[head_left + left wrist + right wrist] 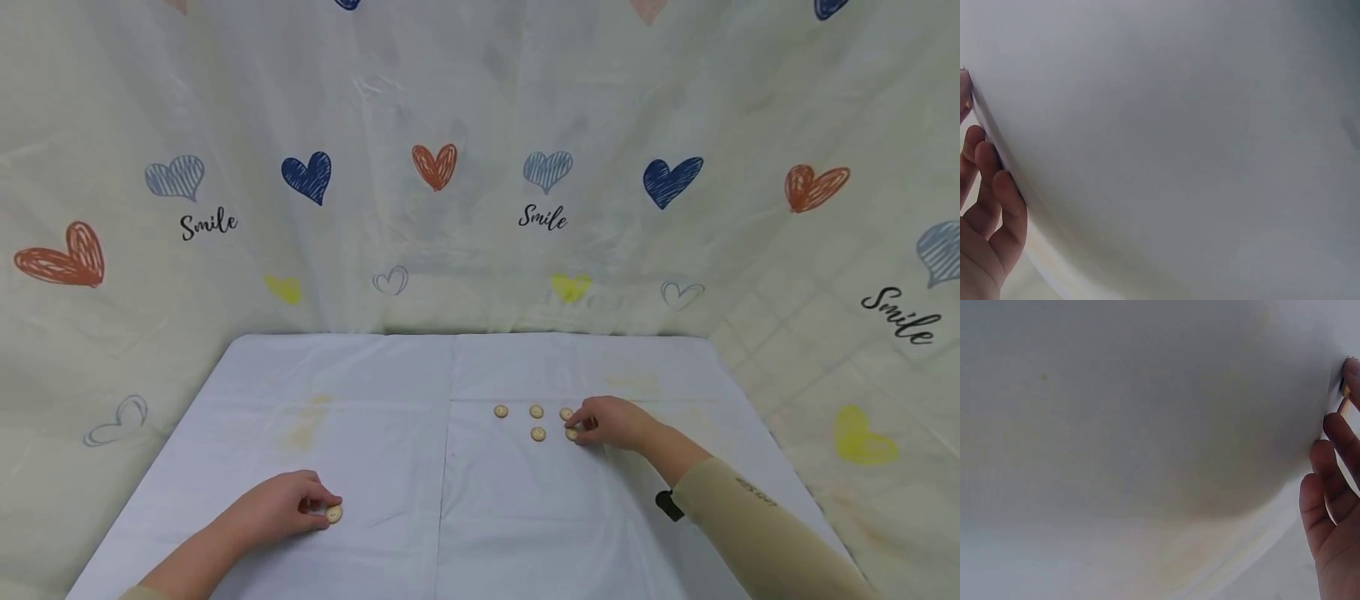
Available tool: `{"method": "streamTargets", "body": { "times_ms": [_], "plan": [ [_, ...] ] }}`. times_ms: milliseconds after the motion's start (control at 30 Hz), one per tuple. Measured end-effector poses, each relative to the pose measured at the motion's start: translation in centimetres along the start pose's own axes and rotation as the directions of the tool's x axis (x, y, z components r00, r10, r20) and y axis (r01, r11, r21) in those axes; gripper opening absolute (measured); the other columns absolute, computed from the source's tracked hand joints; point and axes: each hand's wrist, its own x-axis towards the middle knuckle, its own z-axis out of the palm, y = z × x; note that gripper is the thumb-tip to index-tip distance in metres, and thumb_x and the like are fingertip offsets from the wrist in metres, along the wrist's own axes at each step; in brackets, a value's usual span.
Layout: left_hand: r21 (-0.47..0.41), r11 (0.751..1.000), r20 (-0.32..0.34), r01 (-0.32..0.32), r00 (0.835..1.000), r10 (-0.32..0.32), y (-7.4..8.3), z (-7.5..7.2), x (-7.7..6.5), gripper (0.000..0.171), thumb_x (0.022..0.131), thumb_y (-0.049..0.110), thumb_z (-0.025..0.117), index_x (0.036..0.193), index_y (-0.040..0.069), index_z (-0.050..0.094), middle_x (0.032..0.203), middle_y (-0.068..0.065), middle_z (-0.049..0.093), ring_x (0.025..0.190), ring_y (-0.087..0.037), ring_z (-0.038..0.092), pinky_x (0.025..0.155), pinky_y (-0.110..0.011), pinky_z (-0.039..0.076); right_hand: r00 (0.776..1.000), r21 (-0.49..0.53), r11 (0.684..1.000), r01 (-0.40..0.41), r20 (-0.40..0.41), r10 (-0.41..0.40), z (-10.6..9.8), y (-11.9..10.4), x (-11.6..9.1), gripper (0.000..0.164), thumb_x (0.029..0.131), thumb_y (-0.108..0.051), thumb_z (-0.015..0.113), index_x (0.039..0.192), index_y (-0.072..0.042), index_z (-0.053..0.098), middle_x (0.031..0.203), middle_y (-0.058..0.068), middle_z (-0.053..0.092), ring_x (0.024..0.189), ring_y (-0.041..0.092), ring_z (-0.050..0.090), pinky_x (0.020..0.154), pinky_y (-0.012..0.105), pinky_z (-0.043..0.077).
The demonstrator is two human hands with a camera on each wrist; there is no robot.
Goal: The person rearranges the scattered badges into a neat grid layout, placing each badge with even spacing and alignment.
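In the head view my left hand point(281, 507) rests low on the left part of the table, pinching a small round pale wooden disc point(334, 514) between thumb and fingertips. Further back on the right, my right hand point(611, 422) pinches another wooden disc point(572, 434), partly hidden by the fingers. Just behind it lies a similar disc point(566, 413), close to the fingertips. The left wrist view has the left hand point(991, 219) at its left edge, the right wrist view the right hand point(1335, 500) at its right edge; their discs are mostly out of sight there.
To the left of my right hand lie more wooden discs: two in the back row point(501, 411) point(536, 411) and one in front point(537, 434). A white cloth point(390, 467) with creases covers the table. Behind hangs a curtain point(480, 100) printed with hearts.
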Motion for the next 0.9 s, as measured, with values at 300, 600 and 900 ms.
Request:
{"method": "streamTargets", "body": {
  "times_ms": [300,600,900],
  "plan": [
    [0.149,0.988,-0.066,-0.044,0.996,0.055,0.3,0.3,-0.1,0.024,0.085,0.027,0.079,0.108,0.022,0.079,0.082,0.024,0.054,0.066,0.007,0.044,0.060,-0.020,0.041,1.000,0.004,1.000,-0.007,-0.002,0.007,0.1,-0.2,-0.1,0.019,0.084,-0.025,0.080,0.103,-0.023,0.079,0.078,-0.013,0.055,0.072,0.009,0.049,0.067,0.029,0.043],
    [0.201,0.977,-0.092,-0.065,0.992,0.085,0.6,0.2,0.2,0.020,0.085,0.027,0.079,0.104,0.022,0.080,0.082,0.022,0.052,0.067,0.006,0.044,0.060,-0.020,0.041,1.000,0.002,1.000,0.006,-0.012,-0.006,0.0,-0.1,-0.1,0.017,0.084,-0.024,0.080,0.101,-0.022,0.080,0.078,-0.013,0.056,0.072,0.008,0.049,0.067,0.029,0.043],
    [0.246,0.969,-0.097,0.011,0.995,0.013,2.2,-0.5,3.6,0.021,0.086,0.031,0.078,0.107,0.026,0.079,0.081,0.021,0.053,0.063,0.003,0.043,0.058,-0.022,0.041,1.000,0.015,1.000,-0.001,0.002,0.001,-0.1,-0.1,-0.1,0.018,0.084,-0.023,0.080,0.102,-0.019,0.080,0.079,-0.011,0.057,0.072,0.009,0.050,0.068,0.030,0.043]
  ]
}}
